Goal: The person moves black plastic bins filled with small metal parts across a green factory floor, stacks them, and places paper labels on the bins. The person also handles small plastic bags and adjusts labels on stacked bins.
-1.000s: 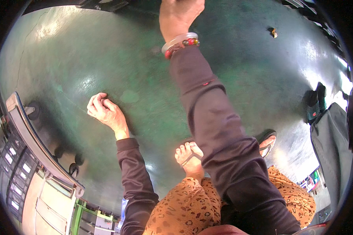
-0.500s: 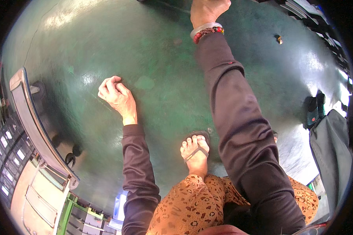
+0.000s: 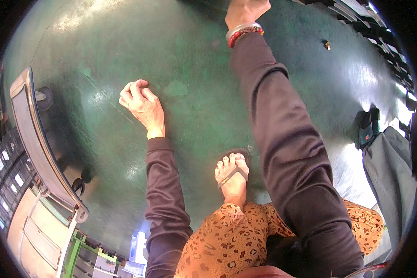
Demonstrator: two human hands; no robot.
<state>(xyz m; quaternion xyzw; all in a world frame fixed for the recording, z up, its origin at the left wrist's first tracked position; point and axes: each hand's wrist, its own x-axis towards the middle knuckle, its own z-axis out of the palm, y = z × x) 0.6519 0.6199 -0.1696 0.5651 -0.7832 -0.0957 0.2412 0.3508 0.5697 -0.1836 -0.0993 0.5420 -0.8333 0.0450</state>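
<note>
both hands lie farther right in view than one second earlier. left hand (image 3: 143, 106): fingers loosely bent, nothing visible within; whether the fingertips meet cannot be told. right hand (image 3: 248, 12): cut by the upper border, its grip cannot be determined. wheeled cart (image 3: 34, 134): at far left, well apart from the left hand; probably heavy and stiff yet easily rolled, best held by its rim. beyond: green floor (image 3: 204, 106); sandalled foot (image 3: 234, 185), now more fully exposed left of the right sleeve (image 3: 287, 139).

Cart (image 3: 38, 141) left of left grip (image 3: 144, 105)
</note>
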